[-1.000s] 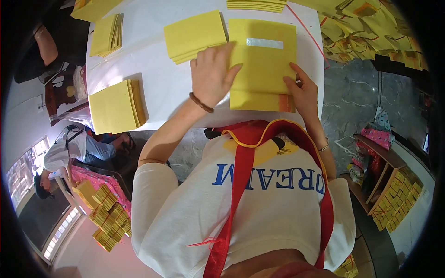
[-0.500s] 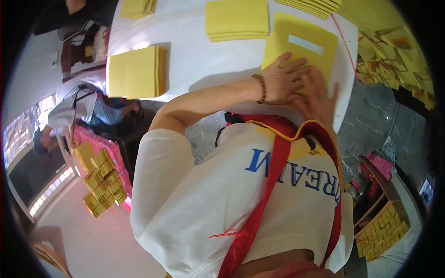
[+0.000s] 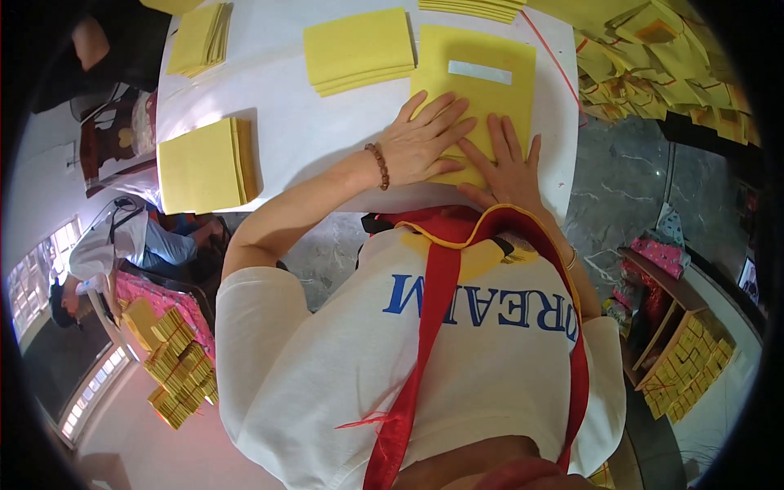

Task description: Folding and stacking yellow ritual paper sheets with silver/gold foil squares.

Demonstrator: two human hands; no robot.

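Observation:
A yellow envelope [image 3: 482, 51] with a pale strip near its far edge lies flat on the white table [image 3: 269, 61], close to its front right corner. My left hand [image 3: 425, 140], with a beaded bracelet at the wrist, rests palm down on the envelope's near left part, fingers spread. Beside it, my right hand [image 3: 508, 170] lies on the near right part, also with fingers apart. Neither hand grips anything. Just left of the envelope is a fanned stack of yellow envelopes [image 3: 359, 47], touching or almost touching its edge.
Another stack of yellow envelopes [image 3: 200, 165] sits at the table's left edge, a further stack [image 3: 198, 39] behind it. A red line [image 3: 551, 55] runs near the right edge. Yellow envelopes [image 3: 653, 61] are heaped beyond the right side. At far left is another person [image 3: 114, 241] near bundled yellow packets [image 3: 180, 359].
My right hand has moved away from my left and settled flat on the envelope. My left hand has spread its fingers. The whole view has shifted, with the table now further left.

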